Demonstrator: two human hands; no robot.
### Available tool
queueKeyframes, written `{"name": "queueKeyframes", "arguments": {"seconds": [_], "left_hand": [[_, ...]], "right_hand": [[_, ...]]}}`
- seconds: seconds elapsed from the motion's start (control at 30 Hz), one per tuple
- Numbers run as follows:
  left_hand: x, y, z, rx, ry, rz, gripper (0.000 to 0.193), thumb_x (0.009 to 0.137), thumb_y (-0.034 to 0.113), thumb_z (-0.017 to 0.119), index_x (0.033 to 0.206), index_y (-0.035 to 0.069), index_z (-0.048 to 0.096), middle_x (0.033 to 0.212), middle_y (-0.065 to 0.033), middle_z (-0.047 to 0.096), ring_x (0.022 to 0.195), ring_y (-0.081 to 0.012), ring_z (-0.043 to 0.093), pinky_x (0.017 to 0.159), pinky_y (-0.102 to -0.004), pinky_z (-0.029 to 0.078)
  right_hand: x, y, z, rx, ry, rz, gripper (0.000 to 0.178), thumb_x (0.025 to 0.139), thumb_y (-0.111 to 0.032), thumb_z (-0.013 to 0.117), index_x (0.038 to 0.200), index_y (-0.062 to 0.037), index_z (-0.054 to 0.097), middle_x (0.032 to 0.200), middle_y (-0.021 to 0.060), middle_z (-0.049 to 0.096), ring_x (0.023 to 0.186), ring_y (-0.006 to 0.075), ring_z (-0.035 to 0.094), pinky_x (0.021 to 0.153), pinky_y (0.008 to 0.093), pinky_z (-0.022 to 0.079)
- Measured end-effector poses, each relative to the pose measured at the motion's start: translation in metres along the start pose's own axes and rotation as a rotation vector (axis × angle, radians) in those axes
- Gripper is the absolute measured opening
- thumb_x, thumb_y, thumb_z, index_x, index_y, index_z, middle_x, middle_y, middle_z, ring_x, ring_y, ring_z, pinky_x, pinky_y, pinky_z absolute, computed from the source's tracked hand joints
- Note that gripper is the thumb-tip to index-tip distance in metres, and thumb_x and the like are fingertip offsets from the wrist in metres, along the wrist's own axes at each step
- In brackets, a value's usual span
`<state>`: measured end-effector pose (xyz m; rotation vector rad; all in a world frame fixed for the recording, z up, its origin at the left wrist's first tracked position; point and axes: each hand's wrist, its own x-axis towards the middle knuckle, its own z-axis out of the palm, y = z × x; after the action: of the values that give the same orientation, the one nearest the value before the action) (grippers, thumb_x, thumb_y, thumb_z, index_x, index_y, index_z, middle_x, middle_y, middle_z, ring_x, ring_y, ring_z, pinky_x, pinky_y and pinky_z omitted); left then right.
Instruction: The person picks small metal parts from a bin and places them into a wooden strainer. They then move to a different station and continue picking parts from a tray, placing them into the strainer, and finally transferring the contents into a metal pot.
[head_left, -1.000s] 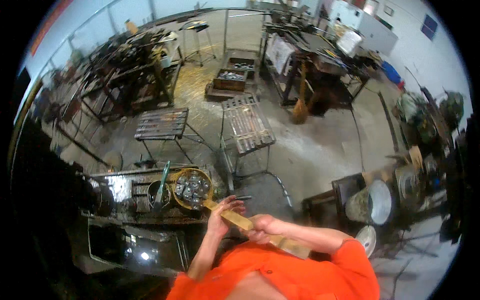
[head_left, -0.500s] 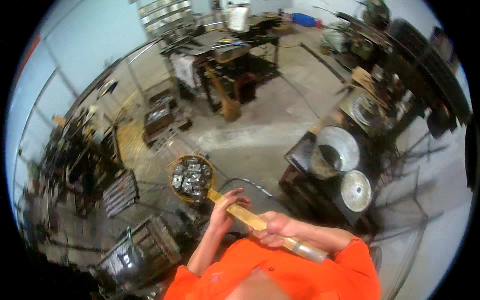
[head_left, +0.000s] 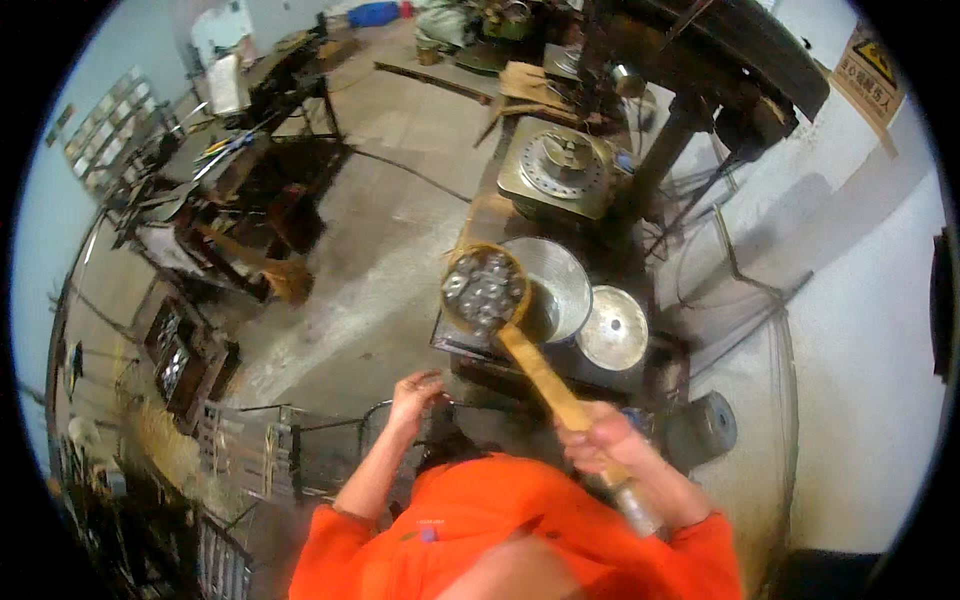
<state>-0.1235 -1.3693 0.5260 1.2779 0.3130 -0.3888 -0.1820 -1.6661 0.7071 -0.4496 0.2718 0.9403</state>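
Observation:
My right hand (head_left: 600, 437) is closed round the handle of a long-handled round scoop (head_left: 548, 380), whose kind, ladle or strainer, I cannot tell. Small shiny metal parts (head_left: 485, 288) fill its round, yellow-rimmed bowl. The bowl hangs over the left rim of a grey metal bucket (head_left: 568, 272) and hides part of its mouth. My left hand (head_left: 412, 402) is off the handle, empty, with its fingers loosely stretched out. Beside the bucket lies a round metal lid (head_left: 613, 330) with a hole at its centre.
Behind the bucket stands a machine with a round dial plate (head_left: 560, 165). A grey cylinder (head_left: 702, 428) is at the right, near the wall. Cluttered workbenches (head_left: 215, 165) stand at the far left, with a broom (head_left: 285, 280) in front. A rack (head_left: 245, 450) is at the left.
The scoop has swung right, from over the floor to the bucket. My left hand has let go of the handle; my right hand still grips it. The view has turned right.

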Motion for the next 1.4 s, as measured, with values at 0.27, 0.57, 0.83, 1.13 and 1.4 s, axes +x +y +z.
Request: {"name": "queueKeyframes", "arguments": {"seconds": [0.27, 0.57, 0.83, 1.13, 1.4], "left_hand": [[0.168, 0.062, -0.023, 0.257, -0.23, 0.186, 0.045, 0.073, 0.003, 0.051, 0.117, 0.0, 0.048, 0.093, -0.0112, 0.062, 0.084, -0.0161, 0.057, 0.076, -0.0286, 0.044], [0.251, 0.103, 0.055, 0.991, -0.317, 0.376, 0.031, 0.076, 0.024, 0.058, 0.094, -0.001, 0.061, 0.081, -0.0164, 0.063, 0.074, -0.0261, 0.061, 0.068, -0.0345, 0.047], [0.253, 0.091, 0.075, 1.166, -0.168, 0.479, 0.019, 0.064, 0.016, 0.055, 0.075, 0.003, 0.063, 0.073, -0.0205, 0.06, 0.072, -0.0374, 0.058, 0.067, -0.044, 0.047], [0.268, 0.094, 0.09, 1.154, -0.162, 0.51, 0.018, 0.063, 0.015, 0.056, 0.076, 0.003, 0.063, 0.065, -0.0185, 0.058, 0.065, -0.0343, 0.058, 0.062, -0.0414, 0.046], [0.273, 0.106, 0.108, 1.168, -0.26, 0.599, 0.018, 0.063, 0.013, 0.055, 0.077, 0.006, 0.064, 0.062, -0.0182, 0.056, 0.062, -0.0358, 0.056, 0.059, -0.0427, 0.045]], "right_hand": [[0.045, -0.03, -0.043, 0.101, 0.233, -0.179, 0.032, 0.062, -0.002, 0.051, 0.095, -0.0011, 0.049, 0.066, 0.0025, 0.04, 0.048, 0.0094, 0.032, 0.038, 0.0241, 0.027], [0.094, -0.063, -0.133, 0.487, 0.191, 0.049, 0.029, 0.069, -0.005, 0.046, 0.097, 0.003, 0.048, 0.068, 0.0004, 0.037, 0.054, 0.01, 0.034, 0.048, 0.0257, 0.031], [0.095, -0.08, -0.145, 0.426, 0.45, 0.119, 0.02, 0.074, -0.008, 0.04, 0.091, 0.0024, 0.044, 0.066, 0.0005, 0.035, 0.049, 0.0104, 0.031, 0.045, 0.0258, 0.027], [0.094, -0.066, -0.115, 0.896, 0.092, 0.028, 0.035, 0.071, -0.007, 0.041, 0.102, 0.0093, 0.039, 0.068, 0.0023, 0.038, 0.049, 0.0091, 0.038, 0.039, 0.0204, 0.037], [0.063, -0.107, -0.121, 0.339, 0.53, 0.136, 0.024, 0.072, -0.006, 0.041, 0.093, 0.0065, 0.042, 0.063, 0.0006, 0.036, 0.044, 0.0062, 0.033, 0.036, 0.0208, 0.027]]}}
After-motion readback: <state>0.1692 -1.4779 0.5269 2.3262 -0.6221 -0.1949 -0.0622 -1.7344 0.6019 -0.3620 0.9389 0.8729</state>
